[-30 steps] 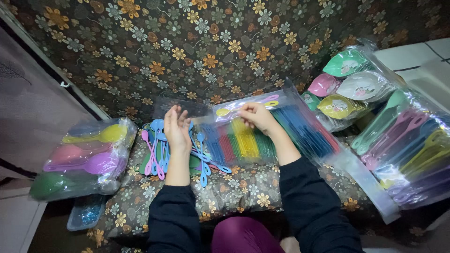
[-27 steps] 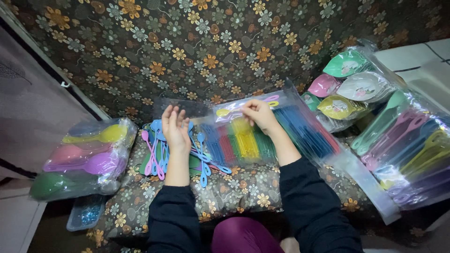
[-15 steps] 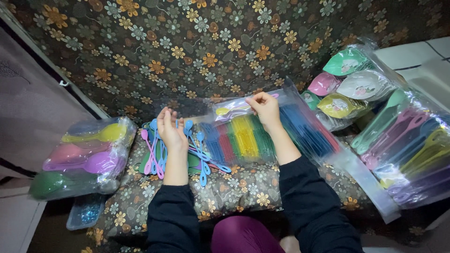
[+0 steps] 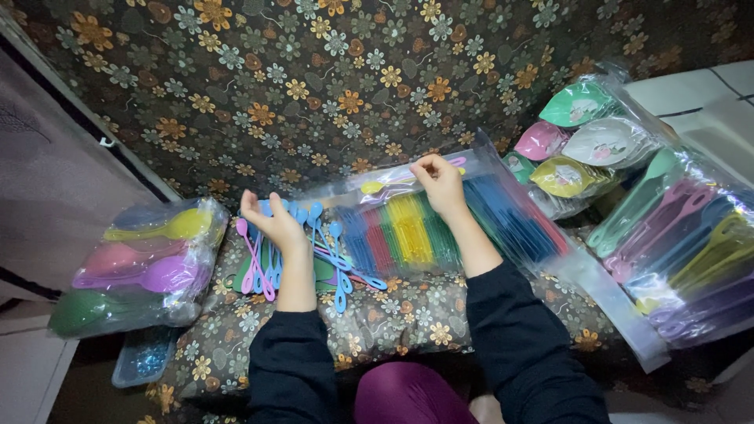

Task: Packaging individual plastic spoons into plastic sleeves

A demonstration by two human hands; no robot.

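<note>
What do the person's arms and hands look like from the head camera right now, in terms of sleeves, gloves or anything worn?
Both arms wear long, dark, plain sleeves that end at the wrists, with soft folds near the elbows. The left hand and the right hand are bare: no gloves show, and no rings, watch or bracelet can be made out. The sleeves carry no visible markings.

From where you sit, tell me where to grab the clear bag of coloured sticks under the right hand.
Probably its far edge: the clear bag lies flat on the floral cushion, open end away from you, where the right hand already pinches it. Come from above; the left hand could steady the near-left corner by the loose spoons.
</note>
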